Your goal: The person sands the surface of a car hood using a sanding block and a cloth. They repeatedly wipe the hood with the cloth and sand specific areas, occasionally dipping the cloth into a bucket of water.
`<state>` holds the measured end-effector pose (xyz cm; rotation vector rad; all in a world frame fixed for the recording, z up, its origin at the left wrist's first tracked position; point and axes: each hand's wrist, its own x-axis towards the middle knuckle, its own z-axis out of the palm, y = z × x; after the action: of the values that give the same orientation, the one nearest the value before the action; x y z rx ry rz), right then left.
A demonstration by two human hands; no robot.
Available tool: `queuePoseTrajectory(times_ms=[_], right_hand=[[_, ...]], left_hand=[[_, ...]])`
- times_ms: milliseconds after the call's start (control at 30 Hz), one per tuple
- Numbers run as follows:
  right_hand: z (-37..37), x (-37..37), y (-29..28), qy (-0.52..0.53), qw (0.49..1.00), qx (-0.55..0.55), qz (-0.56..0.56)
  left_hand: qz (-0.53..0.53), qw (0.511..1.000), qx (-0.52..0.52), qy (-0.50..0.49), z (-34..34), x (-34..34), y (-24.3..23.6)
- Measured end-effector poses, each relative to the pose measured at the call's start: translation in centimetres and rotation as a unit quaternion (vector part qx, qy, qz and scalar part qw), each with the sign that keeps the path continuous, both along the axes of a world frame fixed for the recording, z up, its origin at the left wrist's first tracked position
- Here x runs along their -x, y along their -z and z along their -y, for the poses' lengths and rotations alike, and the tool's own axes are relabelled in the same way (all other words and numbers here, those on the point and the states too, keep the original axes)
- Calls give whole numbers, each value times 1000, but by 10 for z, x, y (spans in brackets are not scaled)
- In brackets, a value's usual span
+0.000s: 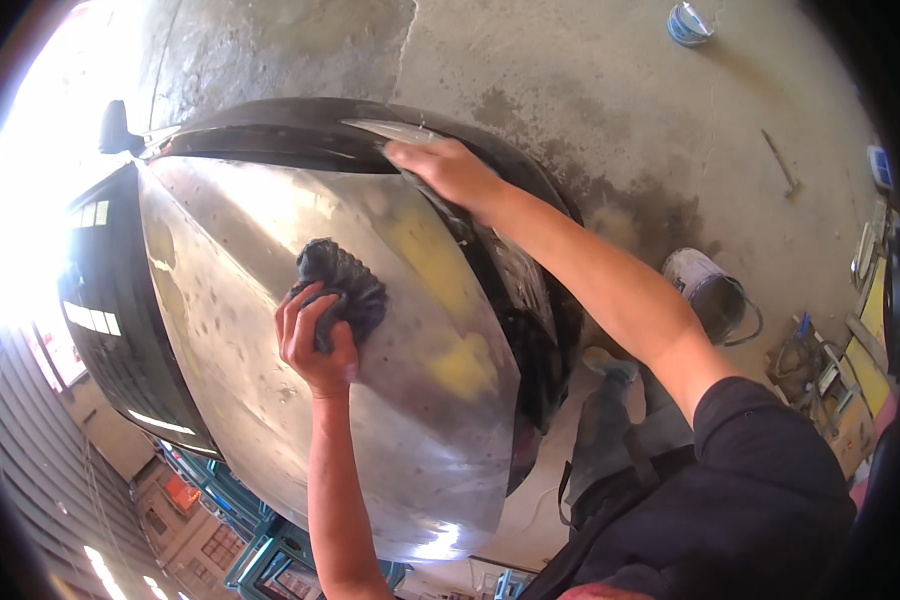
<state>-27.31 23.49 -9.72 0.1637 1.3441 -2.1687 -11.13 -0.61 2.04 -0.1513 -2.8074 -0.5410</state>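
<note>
My left hand (315,340) grips a crumpled dark cloth (345,285) on the car hood (230,300), whose bare metal shows dark spots and yellow patches. My right hand (445,175), slightly blurred, reaches across to the car's black front edge and lies at the headlight (390,130), along the hood's rim. Its fingers are partly hidden, and I cannot make out whether anything is under them or held in them.
The dark windscreen (115,330) and mirror (113,125) are at left. A grey bucket (700,285) stands beside my legs on the stained concrete floor; a small blue bucket (688,25) is farther off. Tools and boards (860,370) line the right side, teal racking (270,550) the lower left.
</note>
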Motion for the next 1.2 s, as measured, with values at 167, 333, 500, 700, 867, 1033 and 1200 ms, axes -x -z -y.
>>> queuePoseTrajectory(times_ms=[167,333,500,700,867,1033,1200], right_hand=[[-3,-34,3,0,999,-6,38],[1,9,8,11,867,-326,-375],[-9,22,-4,-69,833,-345,-427],[-11,-79,-35,33,763,-380,-522],[27,-17,-36,67,756,-397,-516],[23,-62,-42,51,744,-444,-496],[18,-69,-52,62,725,-445,-522]], left_hand=[[-3,1000,5,-5,-3,-1,-7],[-1,1000,-2,-6,-4,4,-4],[-8,1000,4,-8,-6,4,-5],[-15,1000,10,-12,0,-4,-5],[-29,1000,2,1,-11,7,-8],[-30,999,1,-24,-5,-3,-6],[-38,999,0,-19,-9,0,-12]])
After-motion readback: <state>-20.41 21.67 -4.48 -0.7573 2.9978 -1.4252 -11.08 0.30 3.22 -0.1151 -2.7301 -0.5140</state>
